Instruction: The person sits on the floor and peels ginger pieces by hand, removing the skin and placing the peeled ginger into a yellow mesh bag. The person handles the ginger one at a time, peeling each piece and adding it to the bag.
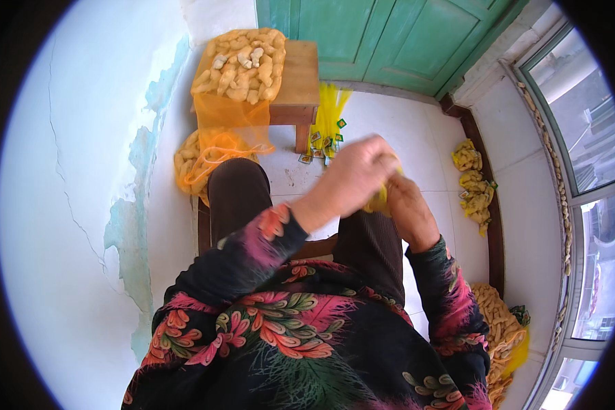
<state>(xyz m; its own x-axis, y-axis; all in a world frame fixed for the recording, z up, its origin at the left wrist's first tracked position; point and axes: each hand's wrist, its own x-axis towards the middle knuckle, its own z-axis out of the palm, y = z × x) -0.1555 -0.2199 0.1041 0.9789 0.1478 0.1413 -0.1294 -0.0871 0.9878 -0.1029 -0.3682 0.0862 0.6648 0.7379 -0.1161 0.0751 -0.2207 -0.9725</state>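
My left hand (356, 171) is blurred and crosses over to meet my right hand (412, 207) above my right knee. Between them is a yellow mesh bag (376, 200), mostly hidden by the fingers; its contents cannot be made out clearly. The right hand is wrapped around the bag, while the left fingers are closed close to its upper part. Ahead, an orange mesh sack of ginger roots (236, 66) lies on a wooden stool (300, 66), with a few loose pieces on top. Yellow mesh bags with small tags (330, 113) lie on the floor beside the stool.
Another orange sack (187, 154) stands on the floor by my left knee. Filled small yellow mesh bags (474, 184) lie along the right wall. A larger orange sack (497, 318) is near my right elbow. Green doors (379, 41) close off the far side.
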